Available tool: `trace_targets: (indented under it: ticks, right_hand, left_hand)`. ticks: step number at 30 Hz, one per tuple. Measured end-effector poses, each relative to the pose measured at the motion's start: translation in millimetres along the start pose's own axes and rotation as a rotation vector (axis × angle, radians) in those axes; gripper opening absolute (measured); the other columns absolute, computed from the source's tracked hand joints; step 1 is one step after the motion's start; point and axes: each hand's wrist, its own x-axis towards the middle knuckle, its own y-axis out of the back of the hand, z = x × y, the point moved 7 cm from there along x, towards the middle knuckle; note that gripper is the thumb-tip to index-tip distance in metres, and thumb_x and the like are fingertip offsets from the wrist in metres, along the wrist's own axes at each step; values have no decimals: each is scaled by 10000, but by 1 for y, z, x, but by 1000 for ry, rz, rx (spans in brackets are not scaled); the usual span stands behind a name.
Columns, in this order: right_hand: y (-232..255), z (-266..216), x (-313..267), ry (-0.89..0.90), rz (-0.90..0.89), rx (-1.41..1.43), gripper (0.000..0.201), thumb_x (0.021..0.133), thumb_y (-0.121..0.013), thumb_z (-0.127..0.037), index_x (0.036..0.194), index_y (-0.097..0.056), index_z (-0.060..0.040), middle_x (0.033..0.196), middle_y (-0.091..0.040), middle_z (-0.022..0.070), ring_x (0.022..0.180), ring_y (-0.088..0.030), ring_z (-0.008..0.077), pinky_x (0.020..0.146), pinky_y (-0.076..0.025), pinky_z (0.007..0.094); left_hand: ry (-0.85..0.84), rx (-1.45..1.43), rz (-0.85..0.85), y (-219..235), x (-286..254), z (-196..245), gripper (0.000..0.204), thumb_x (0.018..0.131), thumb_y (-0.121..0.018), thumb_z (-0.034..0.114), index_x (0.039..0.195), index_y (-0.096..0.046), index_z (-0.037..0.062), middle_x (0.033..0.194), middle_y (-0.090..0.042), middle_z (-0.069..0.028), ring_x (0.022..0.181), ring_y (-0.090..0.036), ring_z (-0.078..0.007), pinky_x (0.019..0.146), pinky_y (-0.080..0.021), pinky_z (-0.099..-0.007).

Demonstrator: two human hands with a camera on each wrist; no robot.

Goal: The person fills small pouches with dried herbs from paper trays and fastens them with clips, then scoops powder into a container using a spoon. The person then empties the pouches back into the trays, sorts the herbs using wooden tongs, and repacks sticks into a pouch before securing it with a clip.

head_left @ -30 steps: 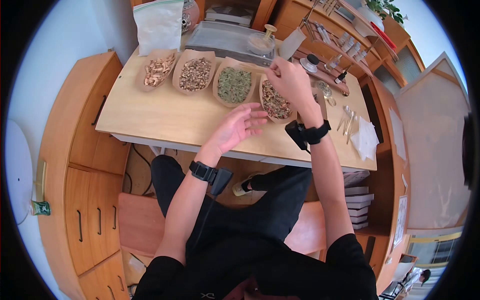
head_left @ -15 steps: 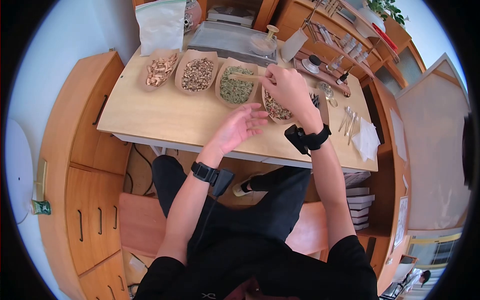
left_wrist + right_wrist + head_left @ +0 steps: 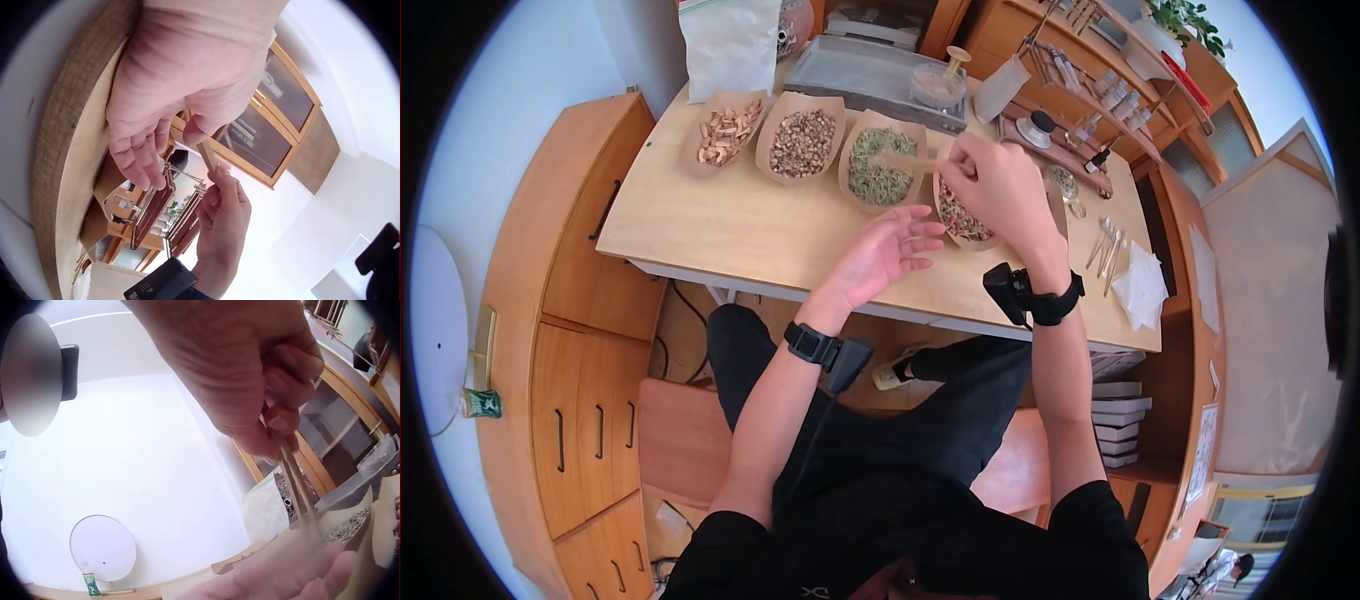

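Observation:
In the head view my right hand [image 3: 1002, 190] is above the fourth paper tray, which holds a reddish herb mix [image 3: 960, 215]. It pinches slim wooden tongs [image 3: 294, 478], whose two arms show in the right wrist view. Their blurred far end points left over the green dried herb [image 3: 880, 180] in the third tray. My left hand [image 3: 887, 255] is palm up with loosely bent fingers, holding nothing, in front of these trays. The left wrist view shows the tongs [image 3: 207, 154] passing behind the left thumb. A fifth tray is mostly hidden by the right hand.
Trays of pale sliced root [image 3: 728, 132] and brown chunks [image 3: 803, 143] stand to the left. A white zip bag [image 3: 730, 48] and a grey bin [image 3: 850, 75] are behind. Metal tools [image 3: 1108, 250] and white tissue [image 3: 1140, 287] lie at right, below a rack of bottles [image 3: 1110, 95].
The right hand has turned, bringing the tongs into sight pointing left over the green herb; they are now blurred. The head view has shifted slightly. The left hand keeps nearly the same pose.

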Motion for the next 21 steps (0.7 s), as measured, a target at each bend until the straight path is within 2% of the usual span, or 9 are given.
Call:
trace_targets:
  ticks: [1, 3, 4, 7, 10, 16, 21]
  right_hand:
    - [-3, 1, 0, -11, 0, 3, 176, 841, -634, -221, 780, -624, -57, 655, -640, 135, 645, -642, 356, 575, -499, 439]
    - [0, -9, 6, 94, 150, -8, 192, 835, -644, -224, 766, -613, -48, 644, -635, 135, 648, -643, 354, 576, -501, 435]
    - [-4, -6, 6, 81, 159, -8, 192, 835, -644, -224, 766, -613, -48, 644, -635, 135, 648, -643, 354, 576, -501, 435]
    - [-24, -4, 5, 79, -1, 16, 215, 834, -686, -233, 771, -619, -39, 642, -634, 117, 621, -632, 328, 563, -478, 396]
    - [-17, -2, -2, 69, -70, 8, 204, 842, -658, -251, 792, -635, -55, 640, -636, 132, 646, -645, 344, 583, -504, 427]
    - [2, -4, 9, 45, 27, 40, 206, 846, -659, -260, 797, -640, -61, 646, -638, 135, 642, -644, 342, 587, -501, 415]
    - [-20, -32, 35, 103, 28, 96, 208, 834, -645, -245, 806, -647, -39, 666, -645, 158, 664, -649, 366, 602, -516, 434]
  left_hand:
    - [0, -4, -11, 0, 1, 0, 399, 1002, -503, 303, 1316, -498, 56, 1242, -613, -132, 1087, -628, -206, 873, -530, -352]
    - [22, 2, -29, -1, 1, -3, 397, 1003, -500, 302, 1315, -499, 56, 1240, -613, -132, 1084, -629, -206, 873, -530, -353]
    - [16, 11, -19, -1, 1, -2, 395, 1003, -498, 297, 1316, -499, 56, 1241, -613, -132, 1080, -629, -206, 872, -530, -352]
    - [10, 1, -7, 0, 0, 0, 376, 999, -508, 285, 1302, -508, 61, 1219, -623, -130, 1078, -631, -214, 873, -527, -361]
    - [-11, -10, -17, -1, 0, 2, 381, 998, -509, 283, 1308, -505, 61, 1219, -623, -130, 1077, -630, -213, 874, -524, -360]
    - [17, 20, -1, -2, 0, 0, 412, 1000, -502, 298, 1330, -493, 52, 1243, -615, -134, 1082, -629, -204, 873, -523, -348]
    - [12, -9, -11, -3, 1, 0, 388, 990, -528, 298, 1308, -516, 76, 1225, -629, -116, 1053, -635, -190, 853, -525, -337]
